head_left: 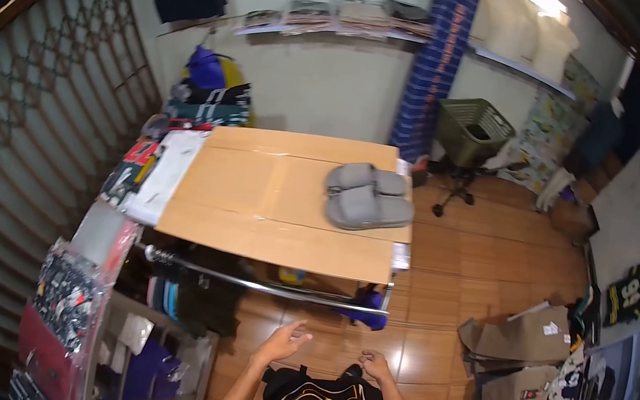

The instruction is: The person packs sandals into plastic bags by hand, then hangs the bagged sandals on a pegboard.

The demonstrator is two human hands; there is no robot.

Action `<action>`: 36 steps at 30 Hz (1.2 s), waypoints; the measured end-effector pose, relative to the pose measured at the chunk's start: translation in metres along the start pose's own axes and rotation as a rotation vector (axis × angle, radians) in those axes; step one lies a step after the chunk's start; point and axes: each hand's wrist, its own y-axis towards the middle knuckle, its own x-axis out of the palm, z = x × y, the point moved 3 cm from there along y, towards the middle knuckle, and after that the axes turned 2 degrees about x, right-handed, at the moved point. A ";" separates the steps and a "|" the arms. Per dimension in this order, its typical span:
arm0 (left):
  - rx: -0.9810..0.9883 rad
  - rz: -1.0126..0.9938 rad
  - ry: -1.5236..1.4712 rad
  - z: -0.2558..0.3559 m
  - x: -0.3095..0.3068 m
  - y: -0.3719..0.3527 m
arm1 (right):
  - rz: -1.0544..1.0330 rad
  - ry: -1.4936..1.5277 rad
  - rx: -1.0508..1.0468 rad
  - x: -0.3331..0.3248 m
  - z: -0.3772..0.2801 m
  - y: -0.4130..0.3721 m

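Observation:
A pair of grey slide sandals [365, 198] lies side by side on the right part of a brown cardboard sheet [256, 191], which covers the table in front of me. My left hand [284, 341] hovers over the floor short of the table, holding nothing, its fingers apart. To its right, my right hand [374, 363] is also in the air, fingers loosely bent and slightly apart, with nothing visible in it. Both hands are nearest to the chrome rail [267, 287] along the table's near side and touch nothing.
Packaged clothes [65, 295] line the left side. A green basket [473, 127] stands on a wheeled base beyond the table. Cardboard boxes [526, 335] and heaped clothes sit on the tiled floor [432, 330] at right. A folding metal gate [41, 87] closes the left wall.

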 end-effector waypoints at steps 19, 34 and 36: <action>0.190 0.409 -0.416 0.147 0.101 0.221 | 0.310 0.196 -0.346 -0.263 -0.134 0.018; -0.050 1.068 -0.600 0.161 0.113 0.285 | -0.026 -0.089 -0.734 -0.256 -0.439 0.188; -0.082 1.101 -0.565 0.162 0.117 0.289 | -0.038 -0.132 -0.760 -0.245 -0.456 0.211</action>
